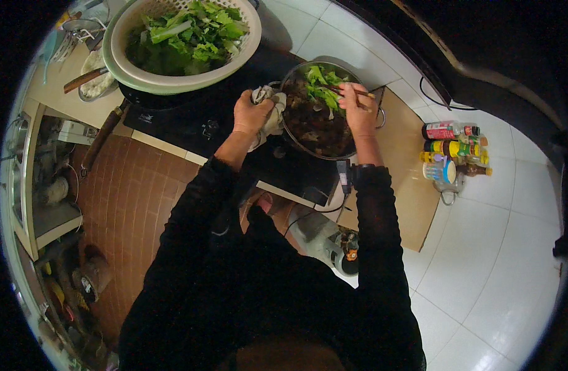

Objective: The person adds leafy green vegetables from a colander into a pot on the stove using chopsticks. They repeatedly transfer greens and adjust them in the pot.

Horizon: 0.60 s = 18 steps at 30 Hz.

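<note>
My left hand [252,113] grips a crumpled cloth [275,109] against the left side of a round metal pot [291,137]. Chopsticks [332,88] are in my right hand [358,109], over the pot, their tips among green leaves [317,79]. Below the leaves, the pot holds dark brown food in liquid [318,132]. A loop handle [381,118] shows at the pot's right side. To the upper left, a cream plastic colander [118,51] full of cut leafy greens [196,39] sits in a green-rimmed basin [109,69].
The black cooktop [172,123] lies under basin and pot. A pan handle [103,137] juts over its left edge. Bottles [451,148] and a blue-lidded jar [439,171] are at the right. A black plug [343,176] with a cable is near my right wrist; a gas cylinder [316,234] stands below.
</note>
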Tool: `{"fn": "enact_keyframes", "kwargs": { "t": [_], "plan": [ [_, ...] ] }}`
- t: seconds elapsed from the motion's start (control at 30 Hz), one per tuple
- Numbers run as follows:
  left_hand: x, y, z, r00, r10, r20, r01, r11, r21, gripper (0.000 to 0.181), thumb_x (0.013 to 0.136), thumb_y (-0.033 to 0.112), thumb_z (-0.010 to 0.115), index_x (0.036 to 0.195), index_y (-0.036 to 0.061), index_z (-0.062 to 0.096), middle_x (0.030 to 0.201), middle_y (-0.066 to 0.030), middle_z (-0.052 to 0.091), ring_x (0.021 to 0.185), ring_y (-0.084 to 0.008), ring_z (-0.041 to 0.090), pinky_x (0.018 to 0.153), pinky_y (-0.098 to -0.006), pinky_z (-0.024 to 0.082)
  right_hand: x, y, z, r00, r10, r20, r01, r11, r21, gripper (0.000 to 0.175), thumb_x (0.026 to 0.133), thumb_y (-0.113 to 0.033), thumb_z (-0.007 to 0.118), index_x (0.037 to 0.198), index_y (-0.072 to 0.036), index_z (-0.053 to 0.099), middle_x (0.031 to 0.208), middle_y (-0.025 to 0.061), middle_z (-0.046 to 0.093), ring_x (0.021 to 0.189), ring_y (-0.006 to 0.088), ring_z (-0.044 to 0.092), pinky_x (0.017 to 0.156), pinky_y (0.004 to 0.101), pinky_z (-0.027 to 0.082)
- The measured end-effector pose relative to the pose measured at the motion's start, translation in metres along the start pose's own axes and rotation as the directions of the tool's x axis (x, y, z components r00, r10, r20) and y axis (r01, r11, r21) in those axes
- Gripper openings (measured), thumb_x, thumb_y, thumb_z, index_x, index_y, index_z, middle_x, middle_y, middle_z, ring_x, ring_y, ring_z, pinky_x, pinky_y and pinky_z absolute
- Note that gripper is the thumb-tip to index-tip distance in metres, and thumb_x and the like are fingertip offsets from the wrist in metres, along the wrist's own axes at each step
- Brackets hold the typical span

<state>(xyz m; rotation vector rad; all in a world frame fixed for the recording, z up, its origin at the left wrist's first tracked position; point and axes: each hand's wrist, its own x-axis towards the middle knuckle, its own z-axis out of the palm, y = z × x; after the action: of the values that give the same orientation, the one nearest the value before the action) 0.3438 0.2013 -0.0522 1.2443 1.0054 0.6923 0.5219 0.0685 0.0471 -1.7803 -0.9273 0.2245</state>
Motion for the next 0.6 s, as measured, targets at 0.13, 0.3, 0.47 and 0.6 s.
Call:
{"fn": "enact_keyframes", "kwargs": {
  "t": [0.13,0.3,0.47,0.6],
  "plan": [
    [-0.006,0.008,-0.002,0.995,0.094,-0.012,-0.091,0.984,0.155,0.026,0.073,0.011,0.063,0.093,-0.0022,0.054,0.079,-0.0057,0.06,0.068,-0.0138,0.056,0.06,-0.0278,0.047,0.006,-0.011,-0.023,0.989,0.149,0.014,-0.149,0.989,0.008,0.026,0.089,-0.021,0.055,0.089,0.003,0.065,0.079,0.008,0.065,0.056,0.0111,0.059,0.054,0.0221,0.049],
    [-0.011,0.012,0.001,1.0,0.012,-0.017,-0.013,0.997,-0.07,0.024,0.069,0.013,0.064,0.088,-0.0013,0.057,0.079,-0.0059,0.06,0.068,-0.0113,0.054,0.06,-0.0271,0.046,0.009,-0.023,-0.032,0.988,0.142,-0.056,-0.139,0.989,0.046,0.027,0.09,-0.022,0.053,0.093,0.002,0.063,0.08,0.0074,0.064,0.061,0.0093,0.058,0.056,0.0216,0.048],
    [-0.01,0.016,-0.002,0.999,0.026,-0.018,-0.024,0.994,0.103,0.03,0.069,0.014,0.065,0.093,-0.0021,0.056,0.083,-0.0073,0.062,0.074,-0.013,0.055,0.065,-0.0294,0.047,0.006,-0.014,-0.012,0.964,0.264,-0.012,-0.264,0.964,0.019,0.029,0.089,-0.025,0.054,0.095,0.001,0.064,0.081,0.0061,0.064,0.062,0.0089,0.058,0.057,0.0209,0.048],
    [-0.012,0.014,-0.005,0.999,0.039,-0.026,-0.036,0.994,0.106,0.038,0.064,0.021,0.066,0.092,-0.0024,0.056,0.082,-0.0179,0.062,0.076,-0.0279,0.061,0.069,-0.0341,0.047,0.013,-0.054,-0.031,0.982,0.178,-0.055,-0.182,0.98,-0.084,0.03,0.089,-0.028,0.054,0.092,0.0,0.063,0.078,0.0076,0.063,0.058,0.0095,0.058,0.052,0.0205,0.047]
  ]
}}
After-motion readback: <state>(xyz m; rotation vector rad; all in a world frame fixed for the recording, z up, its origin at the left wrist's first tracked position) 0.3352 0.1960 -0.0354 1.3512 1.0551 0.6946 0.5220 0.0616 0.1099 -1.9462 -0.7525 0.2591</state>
